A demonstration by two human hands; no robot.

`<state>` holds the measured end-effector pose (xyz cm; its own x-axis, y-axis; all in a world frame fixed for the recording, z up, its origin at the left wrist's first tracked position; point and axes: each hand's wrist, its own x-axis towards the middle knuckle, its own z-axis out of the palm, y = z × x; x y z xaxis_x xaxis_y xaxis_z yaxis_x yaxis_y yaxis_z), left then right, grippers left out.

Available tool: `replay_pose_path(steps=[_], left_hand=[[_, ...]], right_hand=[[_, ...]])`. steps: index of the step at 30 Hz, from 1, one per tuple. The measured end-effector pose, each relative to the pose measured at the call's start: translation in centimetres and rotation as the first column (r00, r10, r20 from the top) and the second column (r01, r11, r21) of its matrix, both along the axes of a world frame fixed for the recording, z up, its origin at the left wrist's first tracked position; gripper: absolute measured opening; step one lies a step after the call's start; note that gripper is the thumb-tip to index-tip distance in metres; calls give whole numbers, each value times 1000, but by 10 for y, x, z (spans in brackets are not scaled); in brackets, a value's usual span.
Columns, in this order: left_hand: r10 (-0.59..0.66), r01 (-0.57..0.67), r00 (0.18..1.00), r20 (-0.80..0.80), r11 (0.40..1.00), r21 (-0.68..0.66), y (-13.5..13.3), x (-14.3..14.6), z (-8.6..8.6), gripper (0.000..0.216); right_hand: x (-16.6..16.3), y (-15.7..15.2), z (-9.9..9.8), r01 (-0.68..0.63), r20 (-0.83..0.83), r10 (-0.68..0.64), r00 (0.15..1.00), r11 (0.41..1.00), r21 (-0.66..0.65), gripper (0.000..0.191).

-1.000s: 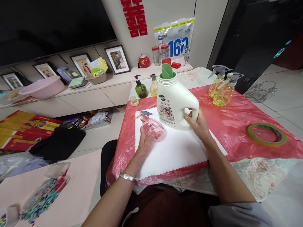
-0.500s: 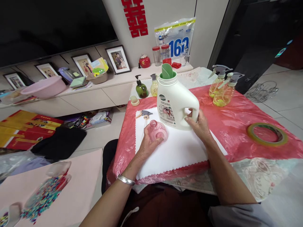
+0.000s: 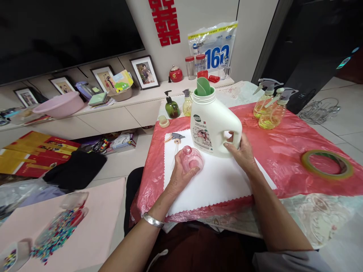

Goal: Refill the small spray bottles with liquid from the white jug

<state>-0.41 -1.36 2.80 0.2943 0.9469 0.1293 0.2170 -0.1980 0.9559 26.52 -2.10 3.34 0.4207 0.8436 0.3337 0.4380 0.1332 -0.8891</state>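
Observation:
My left hand (image 3: 184, 172) is wrapped round a small clear pink bottle (image 3: 194, 156), its neck uncapped and tipped slightly. Beside it, my right hand (image 3: 242, 155) grips the handle of a large white detergent jug (image 3: 214, 124). The jug stands upright, its mouth showing a green spout (image 3: 203, 87). Both are over a white scalloped cloth (image 3: 210, 189). At the cloth's far left corner lies the grey spray head (image 3: 178, 136) with its thin tube. A pale cap (image 3: 163, 121) rests on the red sheet behind it.
A red plastic sheet (image 3: 286, 151) covers the table. Two spray bottles (image 3: 270, 115) with yellow liquid stand at right, near a tape roll (image 3: 326, 164). A green pump bottle (image 3: 172, 108) and another yellow bottle (image 3: 187, 105) stand behind. Colourful beads (image 3: 56, 234) lie at lower left.
The whole scene has shifted slightly right and down in view. Both hands keep their holds on the pink bottle and the jug, with no clear movement against the table.

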Motion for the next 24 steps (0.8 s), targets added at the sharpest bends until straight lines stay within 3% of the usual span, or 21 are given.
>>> replay_pose_path(steps=[5, 10, 15, 19, 21, 24], left_hand=[[-7, 7, 1000, -17, 999, -42, -2, 0, -1, 100], [-56, 52, 988, -141, 998, -33, -5, -9, 12, 116], [-121, 119, 964, -238, 993, -23, 5, -35, 29, 70], [96, -87, 921, -378, 995, 41, 25, -46, 37, 43], [193, -178, 855, -480, 981, 78, 34, -44, 37, 38], [240, -236, 752, -614, 968, 89, 45, -34, 30, 36]], right_hand=[[0, 0, 0, 4, 3, -4, 1000, 1000, -2, 59], [1, 0, -2, -3, -7, 3, 1000, 1000, -2, 59], [2, -2, -3, 0, -15, 0, 1000, 1000, -8, 58], [2, -2, -5, 2, -22, -2, 1000, 1000, -14, 57], [2, -1, -6, 0, -28, -1, 1000, 1000, -13, 57], [2, -1, -8, -4, -33, 4, 999, 1000, -4, 56]])
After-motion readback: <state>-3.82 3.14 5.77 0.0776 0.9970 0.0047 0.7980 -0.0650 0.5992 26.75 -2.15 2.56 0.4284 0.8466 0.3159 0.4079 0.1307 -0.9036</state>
